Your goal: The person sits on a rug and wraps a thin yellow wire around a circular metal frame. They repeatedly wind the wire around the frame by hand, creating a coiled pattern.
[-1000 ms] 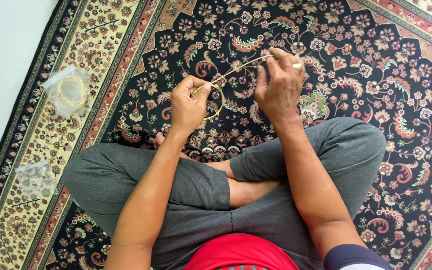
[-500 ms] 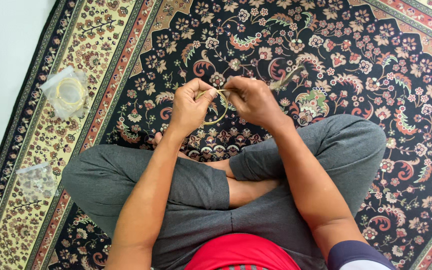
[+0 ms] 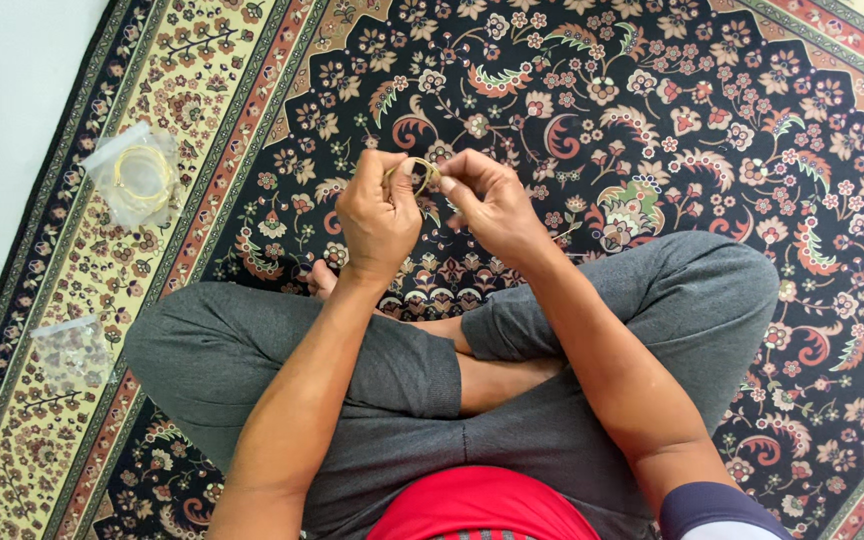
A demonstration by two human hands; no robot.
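Note:
I sit cross-legged on a patterned carpet. My left hand (image 3: 377, 215) pinches a thin golden ring-shaped bangle (image 3: 414, 166) between thumb and fingers, just above my knees. My right hand (image 3: 492, 205) meets it from the right, its thumb and forefinger closed on the same ring. A fine thread near the ring is too thin to make out. Most of the ring is hidden by my fingers.
A clear plastic bag holding more golden rings (image 3: 139, 175) lies on the carpet's border at the left. A second small clear bag (image 3: 72, 350) lies nearer, by my left knee. A white floor strip (image 3: 2, 120) runs along the far left.
My right hand came down from a raised, stretched-out position to the ring and closed on it. Both hands have drawn close together, a bit higher in view.

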